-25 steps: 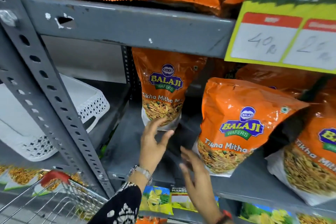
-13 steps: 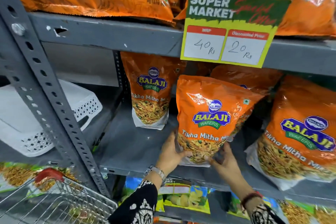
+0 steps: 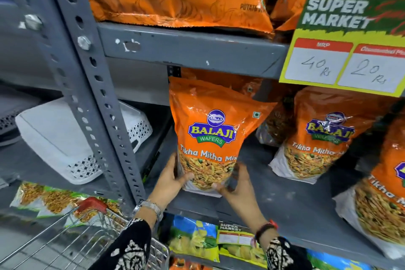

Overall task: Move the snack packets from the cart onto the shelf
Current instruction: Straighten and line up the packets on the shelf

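Left hand: you clamped the packet's lower left corner, fingers wrapped round the edge.
Right hand: you gripped its lower right corner.
Snack packet: it stood upright at frame centre, base on the grey shelf.
Cart: it sat lower left, red handle showing.
Neighbours: more orange packets stood to the right.

A packet stands on the shelf, possibly another behind; basket left, cart below.

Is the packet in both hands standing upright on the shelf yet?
Upright: the packet has its label level, base at the shelf, gripped low by left hand and right hand. Whether it stands unaided: cannot tell.
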The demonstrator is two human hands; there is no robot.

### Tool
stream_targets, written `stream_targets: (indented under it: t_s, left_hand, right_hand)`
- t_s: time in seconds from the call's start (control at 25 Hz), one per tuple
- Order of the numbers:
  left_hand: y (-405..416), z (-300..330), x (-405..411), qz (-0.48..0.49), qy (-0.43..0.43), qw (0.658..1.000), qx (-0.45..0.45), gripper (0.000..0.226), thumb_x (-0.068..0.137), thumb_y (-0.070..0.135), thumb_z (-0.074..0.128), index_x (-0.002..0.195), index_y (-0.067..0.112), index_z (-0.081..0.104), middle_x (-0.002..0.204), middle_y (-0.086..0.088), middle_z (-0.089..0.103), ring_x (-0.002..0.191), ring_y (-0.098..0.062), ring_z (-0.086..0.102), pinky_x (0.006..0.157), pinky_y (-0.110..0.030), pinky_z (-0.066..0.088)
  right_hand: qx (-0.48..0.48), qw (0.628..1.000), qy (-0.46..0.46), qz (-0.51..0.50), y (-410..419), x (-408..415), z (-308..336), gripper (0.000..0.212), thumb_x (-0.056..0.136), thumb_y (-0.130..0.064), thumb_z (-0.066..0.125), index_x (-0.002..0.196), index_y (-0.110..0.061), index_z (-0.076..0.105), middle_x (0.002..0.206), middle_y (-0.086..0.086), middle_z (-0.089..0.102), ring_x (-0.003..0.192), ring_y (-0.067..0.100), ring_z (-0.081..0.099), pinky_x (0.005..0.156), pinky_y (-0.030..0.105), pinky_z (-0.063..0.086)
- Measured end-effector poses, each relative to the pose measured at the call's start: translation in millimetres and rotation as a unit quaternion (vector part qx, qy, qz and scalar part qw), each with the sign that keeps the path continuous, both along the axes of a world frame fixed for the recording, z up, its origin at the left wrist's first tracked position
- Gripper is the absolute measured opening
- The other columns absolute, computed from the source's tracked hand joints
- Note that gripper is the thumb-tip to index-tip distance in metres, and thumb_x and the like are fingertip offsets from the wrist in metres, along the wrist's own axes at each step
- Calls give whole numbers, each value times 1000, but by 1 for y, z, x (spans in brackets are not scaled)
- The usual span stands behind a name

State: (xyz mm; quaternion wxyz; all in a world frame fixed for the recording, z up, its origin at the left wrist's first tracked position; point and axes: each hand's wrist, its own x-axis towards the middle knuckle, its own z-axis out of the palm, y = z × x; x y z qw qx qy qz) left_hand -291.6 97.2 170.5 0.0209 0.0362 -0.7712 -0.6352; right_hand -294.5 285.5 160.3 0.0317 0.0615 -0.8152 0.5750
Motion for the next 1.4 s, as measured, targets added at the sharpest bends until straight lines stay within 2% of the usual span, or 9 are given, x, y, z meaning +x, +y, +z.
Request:
stream_targets:
  t_s: [0.12, 0.36, 0.52, 0.64, 0.76, 0.92, 1.08, 1.28, 1.4]
  left_hand:
    - [-4, -8, 2, 11, -6, 1000, 18, 69, 78, 7, 65, 134, 22, 28, 130, 6, 42, 124, -11, 36, 103, -33, 30]
    - [-5, -12, 2, 47, 15, 999, 7, 71, 73, 6, 70, 131, 23, 32, 124, 10, 43, 121, -9, 34, 101, -35, 27]
    - [4, -9, 11, 79, 34, 996, 31, 79, 74, 0, 67, 137, 20, 23, 141, 0, 35, 129, -12, 31, 103, -35, 31]
    - [24, 2, 25, 210, 86, 974, 4, 78, 69, 1, 72, 133, 15, 29, 140, -12, 31, 130, -25, 31, 107, -48, 33]
    - [68, 15, 40, 283, 178, 941, -43, 66, 66, 0, 75, 123, 9, 41, 125, -22, 36, 119, -38, 38, 99, -57, 39]
    - [150, 25, 54, 189, 263, 942, -90, 51, 71, 5, 71, 114, 20, 47, 113, -10, 45, 109, -34, 46, 95, -43, 42]
    - [206, 31, 21, 53, 180, 980, -63, 63, 72, 10, 71, 126, 9, 39, 121, 0, 40, 119, -27, 43, 103, -47, 39]
    - [237, 23, -42, -30, 9, 999, -5, 75, 72, 11, 72, 134, 10, 29, 142, -13, 37, 130, -26, 36, 106, -38, 33]
    - [245, 17, -62, -34, 9, 999, -13, 65, 71, 11, 72, 127, 12, 39, 128, -9, 51, 116, -20, 48, 90, -27, 37]
  right_hand:
    - [17, 1000, -12, 9, -1, -1, -4, 69, 66, -19, 78, 122, -19, 38, 125, 4, 51, 114, 16, 50, 91, 36, 49]
    - [-1, 999, -30, 14, -11, -6, -3, 67, 69, -13, 75, 123, -22, 37, 117, -2, 54, 106, 13, 54, 87, 25, 48]
    - [16, 999, -27, 34, -1, 1, -3, 72, 70, -18, 75, 129, -20, 34, 124, -7, 47, 117, 10, 45, 97, 28, 41]
    - [-14, 998, 16, -53, 35, 10, 4, 57, 75, -14, 71, 124, -20, 41, 122, -2, 50, 113, 14, 48, 95, 29, 40]
    - [-38, 978, 101, -179, 94, 17, 17, 39, 80, -10, 64, 114, -17, 47, 113, 4, 53, 107, 23, 52, 94, 42, 45]
    - [-33, 971, 106, -214, 155, 18, 30, 46, 88, -18, 53, 129, -6, 35, 131, 17, 42, 123, 30, 42, 106, 51, 36]
    - [-34, 979, 63, -189, 172, 6, 37, 106, 64, -82, 29, 141, -12, 11, 144, -2, 19, 136, 15, 15, 114, 35, 12]
    - [-128, 974, -56, -179, 173, -26, 18, 98, 70, -74, 39, 140, -26, -10, 150, -7, 6, 138, 12, 6, 114, 41, 10]
    - [-158, 974, -62, -154, 176, -39, 7, 120, 46, -89, 44, 140, -31, -4, 142, -11, 16, 131, 9, 17, 110, 38, 18]
